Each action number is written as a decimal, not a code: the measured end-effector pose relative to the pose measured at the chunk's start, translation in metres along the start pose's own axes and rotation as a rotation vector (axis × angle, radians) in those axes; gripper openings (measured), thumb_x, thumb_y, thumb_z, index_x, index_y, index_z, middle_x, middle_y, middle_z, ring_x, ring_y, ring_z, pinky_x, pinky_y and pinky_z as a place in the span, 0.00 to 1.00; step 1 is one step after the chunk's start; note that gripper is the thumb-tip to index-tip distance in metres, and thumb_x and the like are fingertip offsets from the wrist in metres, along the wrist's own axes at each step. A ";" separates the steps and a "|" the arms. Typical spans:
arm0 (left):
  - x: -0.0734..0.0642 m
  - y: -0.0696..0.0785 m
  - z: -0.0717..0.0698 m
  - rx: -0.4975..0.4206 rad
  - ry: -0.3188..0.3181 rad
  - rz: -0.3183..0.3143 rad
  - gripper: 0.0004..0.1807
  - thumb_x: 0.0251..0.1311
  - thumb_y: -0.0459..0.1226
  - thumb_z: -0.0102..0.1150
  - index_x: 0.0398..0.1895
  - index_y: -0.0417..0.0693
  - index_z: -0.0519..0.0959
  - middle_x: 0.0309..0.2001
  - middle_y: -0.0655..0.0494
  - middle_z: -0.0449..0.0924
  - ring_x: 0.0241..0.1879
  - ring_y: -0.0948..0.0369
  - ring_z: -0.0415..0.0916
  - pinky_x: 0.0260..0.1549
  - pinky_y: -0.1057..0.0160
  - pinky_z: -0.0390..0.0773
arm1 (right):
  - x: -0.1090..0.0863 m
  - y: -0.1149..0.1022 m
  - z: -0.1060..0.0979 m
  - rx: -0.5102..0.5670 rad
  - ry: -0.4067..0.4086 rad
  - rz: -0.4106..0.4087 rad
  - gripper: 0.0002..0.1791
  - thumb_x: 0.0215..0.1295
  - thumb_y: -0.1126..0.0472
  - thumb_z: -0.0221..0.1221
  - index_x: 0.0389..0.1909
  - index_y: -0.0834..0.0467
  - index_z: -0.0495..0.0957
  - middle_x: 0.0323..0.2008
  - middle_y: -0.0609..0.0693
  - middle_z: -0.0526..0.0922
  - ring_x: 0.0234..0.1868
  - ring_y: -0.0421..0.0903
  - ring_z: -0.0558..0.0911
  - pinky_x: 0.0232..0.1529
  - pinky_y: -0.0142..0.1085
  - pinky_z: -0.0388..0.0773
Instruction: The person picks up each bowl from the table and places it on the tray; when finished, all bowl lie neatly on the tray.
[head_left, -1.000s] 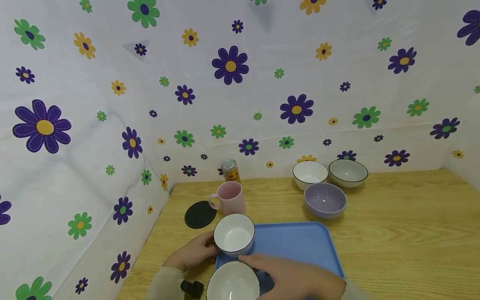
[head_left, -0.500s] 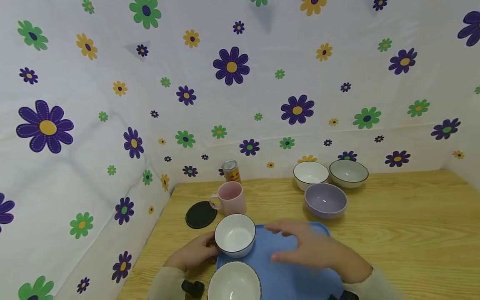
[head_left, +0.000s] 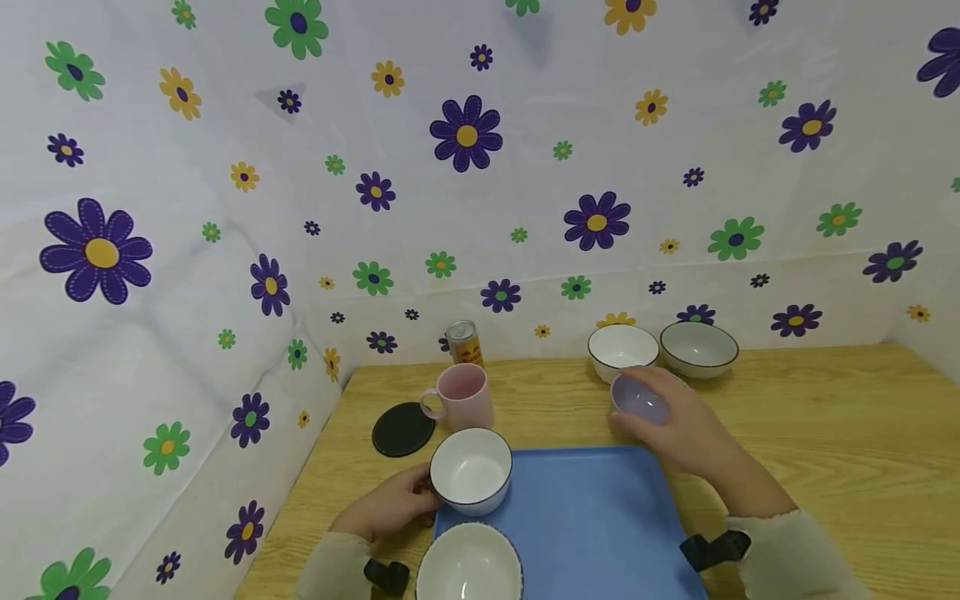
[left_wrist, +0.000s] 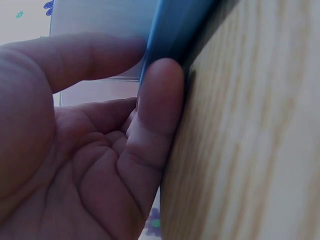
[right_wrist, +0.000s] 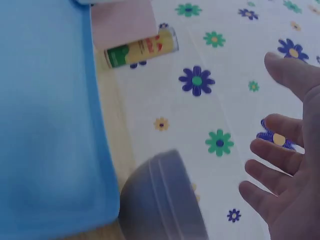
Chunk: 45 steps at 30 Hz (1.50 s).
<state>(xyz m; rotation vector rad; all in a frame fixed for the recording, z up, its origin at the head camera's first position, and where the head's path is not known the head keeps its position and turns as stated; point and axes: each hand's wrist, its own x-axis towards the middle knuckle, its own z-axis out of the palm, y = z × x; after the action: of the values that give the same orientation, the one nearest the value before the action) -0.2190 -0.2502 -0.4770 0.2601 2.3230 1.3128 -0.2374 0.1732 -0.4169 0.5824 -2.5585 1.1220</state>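
Note:
My left hand (head_left: 393,504) grips the left rim of a blue tray (head_left: 585,508), close beside a white bowl (head_left: 471,471) with a dark rim. Up close in the left wrist view, its thumb (left_wrist: 95,57) meets the tray's edge and another finger (left_wrist: 159,95) lies along the outside, next to the table. A second white bowl (head_left: 471,567) is at the tray's near left. My right hand (head_left: 686,425) is over a purple bowl (head_left: 637,398) beyond the tray's far right corner. In the right wrist view, its loosely bent fingers (right_wrist: 275,175) are apart from that bowl.
Behind the tray stand a pink mug (head_left: 463,400), a drink can (head_left: 465,342) and a black round coaster (head_left: 403,429). A white bowl (head_left: 622,346) and a greyish bowl (head_left: 699,348) sit at the back, by the flowered cloth (head_left: 525,183). Wooden tabletop (head_left: 832,425) extends right.
My right hand has left the near white bowl and crossed the tray, away and to the right, to the purple bowl. The left hand has stayed in place.

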 end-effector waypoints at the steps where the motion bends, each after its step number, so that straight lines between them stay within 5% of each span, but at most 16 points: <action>1: 0.000 0.000 0.000 0.000 0.000 -0.003 0.32 0.67 0.40 0.61 0.71 0.39 0.66 0.55 0.47 0.77 0.47 0.55 0.77 0.44 0.55 0.82 | 0.000 0.003 -0.001 -0.008 0.010 0.015 0.34 0.65 0.48 0.67 0.67 0.59 0.71 0.66 0.60 0.71 0.63 0.62 0.71 0.54 0.65 0.74; 12: -0.001 -0.002 0.002 -0.003 -0.004 -0.004 0.32 0.67 0.41 0.61 0.71 0.39 0.67 0.53 0.49 0.77 0.46 0.55 0.76 0.44 0.56 0.82 | 0.003 0.035 -0.004 -0.078 0.047 0.257 0.55 0.61 0.40 0.67 0.75 0.70 0.53 0.73 0.76 0.47 0.70 0.77 0.53 0.58 0.76 0.60; 18: -0.001 -0.003 0.002 0.007 0.001 -0.003 0.30 0.67 0.40 0.61 0.70 0.40 0.68 0.52 0.49 0.78 0.45 0.55 0.76 0.43 0.56 0.82 | 0.003 0.047 0.003 -0.003 -0.028 0.341 0.66 0.57 0.38 0.70 0.78 0.67 0.39 0.73 0.77 0.43 0.67 0.78 0.56 0.57 0.74 0.63; 33: 0.000 -0.002 -0.001 0.011 0.004 0.006 0.31 0.67 0.41 0.61 0.71 0.41 0.67 0.55 0.48 0.78 0.46 0.55 0.76 0.44 0.55 0.82 | 0.004 0.064 0.011 0.133 -0.085 0.376 0.71 0.55 0.41 0.72 0.79 0.62 0.28 0.72 0.77 0.48 0.66 0.74 0.59 0.58 0.70 0.68; 45: 0.000 -0.002 -0.001 0.004 0.009 -0.006 0.31 0.67 0.41 0.62 0.71 0.41 0.67 0.55 0.48 0.77 0.47 0.55 0.76 0.44 0.55 0.82 | 0.002 0.068 0.013 0.071 -0.123 0.393 0.75 0.50 0.39 0.74 0.79 0.63 0.29 0.73 0.77 0.43 0.67 0.76 0.58 0.59 0.72 0.64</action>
<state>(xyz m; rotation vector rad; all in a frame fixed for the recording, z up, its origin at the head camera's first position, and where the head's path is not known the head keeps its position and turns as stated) -0.2199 -0.2519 -0.4780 0.2487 2.3324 1.3088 -0.2723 0.2049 -0.4677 0.1665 -2.8295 1.3401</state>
